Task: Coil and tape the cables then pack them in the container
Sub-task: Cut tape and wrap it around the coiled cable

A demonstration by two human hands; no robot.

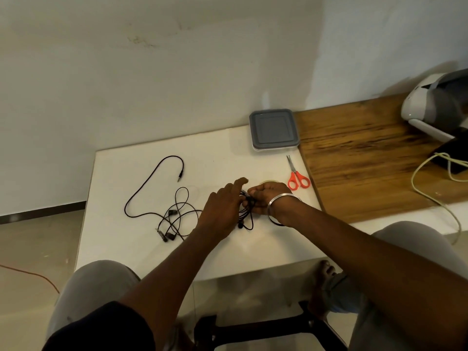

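Observation:
A bunch of thin black earphone cable (247, 214) hangs between both hands over the middle of the white table (141, 252). My right hand (263, 198) grips the bunch with curled fingers. My left hand (222, 206) holds the same bunch from the left, its index finger stretched out. A second black earphone cable (174, 219) lies loose to the left, beside a longer black audio cable (141, 188) with a jack plug. The container (274, 129), with a grey lid on it, stands at the table's far right corner. A tape roll (269, 181) peeks out behind my right hand.
Red-handled scissors (297, 176) lie right of my hands, near the table's right edge. A wooden surface (367, 158) adjoins the table on the right, with a white device (430, 107) and a pale cable (430, 196) on it. An orange cord (33, 274) runs over the floor at left.

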